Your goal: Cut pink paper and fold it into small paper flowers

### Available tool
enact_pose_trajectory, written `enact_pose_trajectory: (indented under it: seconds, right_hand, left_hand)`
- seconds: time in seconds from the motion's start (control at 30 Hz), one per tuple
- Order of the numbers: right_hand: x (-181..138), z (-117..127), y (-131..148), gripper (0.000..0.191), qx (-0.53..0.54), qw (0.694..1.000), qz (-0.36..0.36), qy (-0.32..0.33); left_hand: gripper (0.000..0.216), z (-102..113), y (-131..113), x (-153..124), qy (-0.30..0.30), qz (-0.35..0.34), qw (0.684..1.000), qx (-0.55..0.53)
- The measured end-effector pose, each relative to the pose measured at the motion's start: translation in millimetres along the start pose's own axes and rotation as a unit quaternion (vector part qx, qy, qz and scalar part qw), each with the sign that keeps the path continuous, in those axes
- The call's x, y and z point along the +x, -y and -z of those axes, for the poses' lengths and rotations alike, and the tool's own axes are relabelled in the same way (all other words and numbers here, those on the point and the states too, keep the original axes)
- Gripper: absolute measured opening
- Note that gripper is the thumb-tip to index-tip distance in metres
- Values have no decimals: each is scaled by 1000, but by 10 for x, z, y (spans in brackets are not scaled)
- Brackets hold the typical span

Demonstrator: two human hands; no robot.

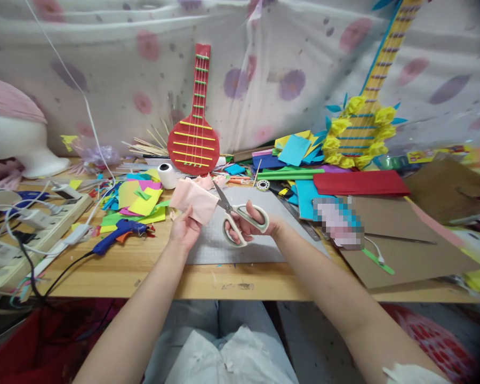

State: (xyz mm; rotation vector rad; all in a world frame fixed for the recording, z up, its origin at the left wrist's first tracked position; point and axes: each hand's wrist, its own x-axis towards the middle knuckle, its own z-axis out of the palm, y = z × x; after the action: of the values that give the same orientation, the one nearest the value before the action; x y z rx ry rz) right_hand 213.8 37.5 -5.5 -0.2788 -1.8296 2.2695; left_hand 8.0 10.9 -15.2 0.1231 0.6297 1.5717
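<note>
Broadly, backed by a spotted curtain [116, 53] and laid out across a wooden table [120, 272]. Toward the right, a sheet of brown cardboard [416, 266]; in the middle, a grey mat [208, 252], lying flat beneath the work. Behind the mat, a red paper guitar [194, 152], propped upright. To the left, a pile of coloured paper [146, 200], with a blue glue gun [118, 236] resting just in front, untouched.

Over the mat, two bare hands at work. In the right hand [262, 225], scissors [229, 208], with fingers through the pale handles and handles spread wide — blades apparently parted, though with only one clearly visible. In the left hand [184, 229], a pink sheet [196, 201], pinched narrowly between thumb and fingers and held up off the table. Impossible to tell whether already bitten into by the scissors at its right edge.

Smaller yet, a white spool [167, 175], just behind the sheet and to the left.

Probably at the cutting step — scissors right beside the sheet. Next, likely calling for a taut hold on the pink, fingertips clear of the blades, and a smooth squeeze of the handles.
</note>
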Motion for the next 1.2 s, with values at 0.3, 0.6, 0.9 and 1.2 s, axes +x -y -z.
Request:
enact_pose_trajectory:
  seconds: [0.3, 0.6, 0.9, 1.2]
  right_hand:
    - [9, -47, 35, 76, 9, 999, 5, -43]
    - [0, 35, -61, 64, 50, 997, -4, -57]
    - [16, 29, -132, 72, 68, 997, -27, -1]
    - [75, -4, -113, 70, 57, 998, -13, -26]
  left_hand:
    - [24, 36, -5, 47, -9, -3, 1000, 4]
    - [24, 71, -19, 44, -8, -25, 999, 20]
    - [28, 108, 44, -9, -5, -17, 999, 45]
    - [27, 68, 94, -70, 0, -17, 998, 56]
